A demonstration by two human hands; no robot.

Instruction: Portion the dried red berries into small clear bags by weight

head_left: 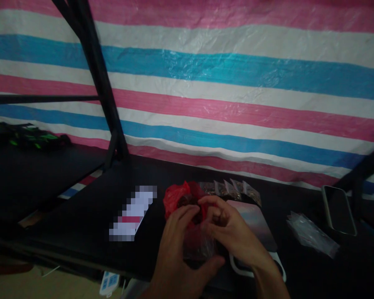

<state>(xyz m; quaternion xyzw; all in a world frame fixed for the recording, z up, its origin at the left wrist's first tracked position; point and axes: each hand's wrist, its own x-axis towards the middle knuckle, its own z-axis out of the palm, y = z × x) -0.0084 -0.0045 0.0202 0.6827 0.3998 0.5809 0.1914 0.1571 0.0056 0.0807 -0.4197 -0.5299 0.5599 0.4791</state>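
Pink, white and blue stripes run across the woven tarp (224, 70) that fills the view behind the black table (81, 216). A slanted black frame pole (96, 70) stands at the table's far edge, well to the left of the scale (258, 224). That scale, a silvery plate on a white base, lies near the table's front edge.

Our left hand (174, 253) is just left of the scale, and our right hand (237, 234) lies over the scale's left part. Between them we hold a red plastic bag (176, 198), touching the scale's left side. Its long axis runs from far to near. The bunched red end points away from us and slightly left, and the paler end hangs towards the front edge. Our left hand wraps it, fingers curled over the top and thumb spread below. Our right fingertips are pinched shut on the bag's upper part, next to the left fingers. The light is too dim to show what is inside.

Right of the scale, near the tarp, a dark phone (339, 209) lies face up. A heap of clear bags (311, 234) sits between the phone and the scale. Small packets (233, 189) stand in a row just behind the scale.
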